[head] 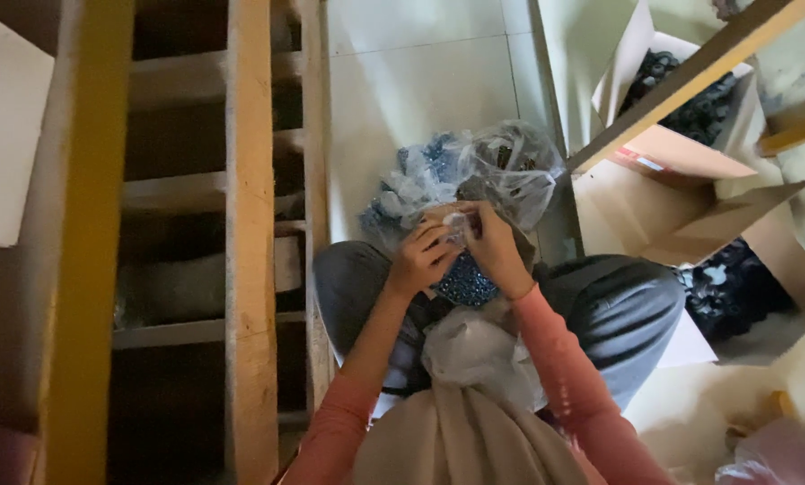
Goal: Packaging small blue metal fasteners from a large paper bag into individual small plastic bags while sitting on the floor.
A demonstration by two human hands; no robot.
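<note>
I look straight down at my lap. My left hand [423, 258] and my right hand [493, 247] meet over a small clear bag of tiny dark blue parts [464, 282], both pinching its top. Just beyond my hands, on the pale tiled floor [420, 81], lies a large clear plastic bag [474, 171] stuffed with blue-grey and dark pieces. My knees in grey trousers [622, 310] frame the small bag. Pink sleeves cover both forearms.
A wooden rack with yellow and bare timber posts [245, 224] stands at the left. At right, open cardboard boxes [690, 162] hold dark round parts [734, 292], under a slanted wooden beam [690, 76]. A pale cloth sack [474, 422] sits against my body.
</note>
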